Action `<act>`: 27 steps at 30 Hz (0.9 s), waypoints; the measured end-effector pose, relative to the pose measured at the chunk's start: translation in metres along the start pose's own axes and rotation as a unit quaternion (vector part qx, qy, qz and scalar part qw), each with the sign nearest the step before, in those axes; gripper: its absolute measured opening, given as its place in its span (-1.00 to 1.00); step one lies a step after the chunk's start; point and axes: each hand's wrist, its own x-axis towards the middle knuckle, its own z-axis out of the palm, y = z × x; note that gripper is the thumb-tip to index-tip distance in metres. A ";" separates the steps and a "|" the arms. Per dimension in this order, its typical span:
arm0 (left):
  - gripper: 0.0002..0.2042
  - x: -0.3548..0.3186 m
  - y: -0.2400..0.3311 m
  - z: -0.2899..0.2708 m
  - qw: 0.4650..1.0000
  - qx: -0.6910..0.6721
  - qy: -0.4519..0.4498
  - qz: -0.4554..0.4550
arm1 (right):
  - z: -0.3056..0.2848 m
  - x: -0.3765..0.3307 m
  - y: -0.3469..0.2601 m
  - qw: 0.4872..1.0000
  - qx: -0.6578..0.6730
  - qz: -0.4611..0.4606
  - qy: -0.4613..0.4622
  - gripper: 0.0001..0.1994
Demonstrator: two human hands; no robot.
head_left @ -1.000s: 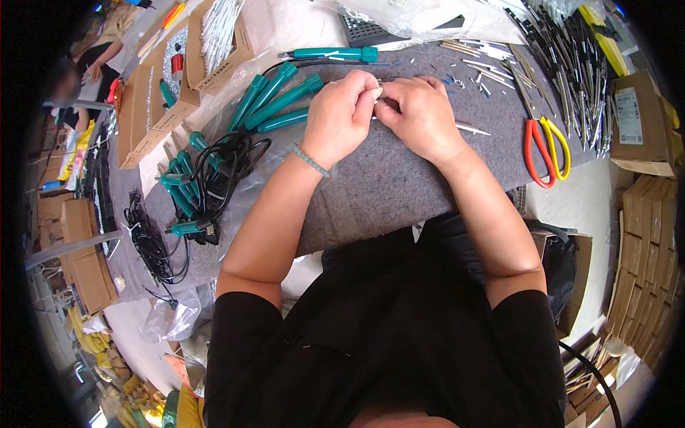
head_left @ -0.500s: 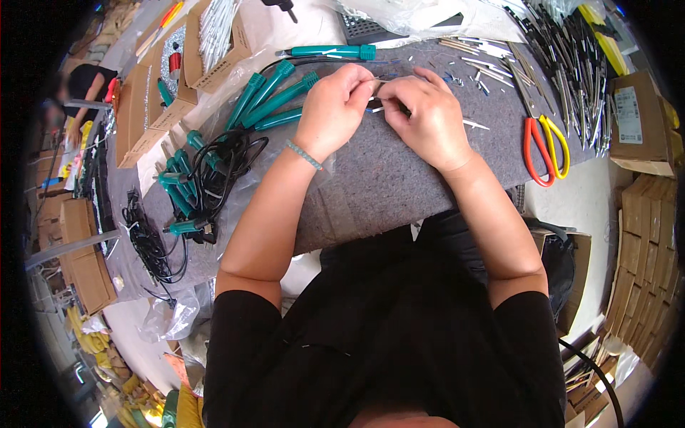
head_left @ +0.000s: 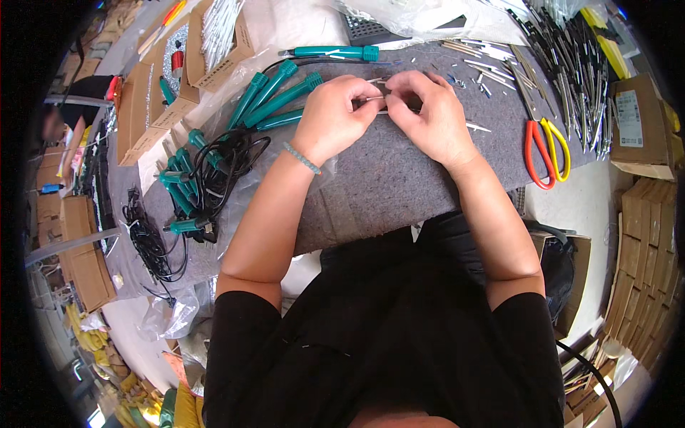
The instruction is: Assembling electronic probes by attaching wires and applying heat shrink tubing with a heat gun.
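Now, at twelve o'clock, the left hand (head_left: 332,118) pinches a thin piece (head_left: 373,98); the right hand (head_left: 430,118) sits curled, hold unclear. Probably light, slippery: best pinched near the ends.

The scissors (head_left: 530,132) have one orange-red handle and one yellow, with dull grey blades. Beneath them, the surface (head_left: 385,185) is grey with a mottled fleck. A thin piece (head_left: 374,98) held to the scissors' left looks pale grey. Farther left are teal-green tubes (head_left: 283,101) and black cables (head_left: 232,162), with white sticks (head_left: 220,32) in a brown carton (head_left: 230,64) beyond. Right of the scissors, rods (head_left: 581,93) mix black and silver; past those, a brown box (head_left: 646,157) bears a white label (head_left: 628,118). Below-left of the scissors, the shirt (head_left: 421,321) is black, the beaded bracelet (head_left: 302,158) grey-green.
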 end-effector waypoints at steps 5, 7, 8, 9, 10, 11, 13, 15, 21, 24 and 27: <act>-0.89 0.004 -0.002 0.002 0.998 0.033 0.024 0.056 | 0.011 0.007 0.006 0.996 0.008 -0.071 0.051 -0.84; -0.90 0.004 0.000 0.000 0.999 0.016 0.019 0.046 | 0.011 0.007 0.004 0.995 -0.005 -0.078 0.066 -0.85; -0.91 0.004 0.000 0.000 0.999 -0.001 0.014 0.037 | 0.011 0.007 0.003 0.993 -0.019 -0.085 0.082 -0.86; -0.91 0.003 0.001 0.000 0.999 -0.001 0.014 0.037 | 0.008 0.006 0.002 0.993 -0.019 -0.085 0.081 -0.86; -0.94 0.002 0.002 0.000 0.999 -0.017 0.015 0.045 | 0.005 0.004 0.002 0.992 -0.072 -0.065 0.080 -0.86; -0.96 0.001 0.002 0.001 0.998 -0.032 0.016 0.054 | 0.003 0.004 0.002 0.988 -0.126 -0.045 0.079 -0.86; -0.96 0.000 0.000 0.002 0.997 -0.027 0.022 0.075 | 0.005 0.002 0.001 0.985 -0.140 -0.056 0.079 -0.87; -0.95 0.000 0.000 0.003 0.995 -0.021 0.028 0.097 | 0.004 0.002 -0.002 0.990 -0.117 -0.001 0.079 -0.87; -0.94 0.002 0.000 -0.001 0.995 0.005 0.004 0.100 | -0.002 0.001 0.000 0.993 -0.070 0.085 0.050 -0.85; -0.92 0.003 0.000 0.000 0.995 0.032 0.011 0.097 | -0.002 -0.001 0.003 0.992 -0.108 0.039 0.054 -0.85; -0.91 0.004 -0.001 -0.001 0.993 0.031 0.010 0.109 | 0.000 -0.001 -0.001 0.991 -0.035 0.064 0.114 -0.85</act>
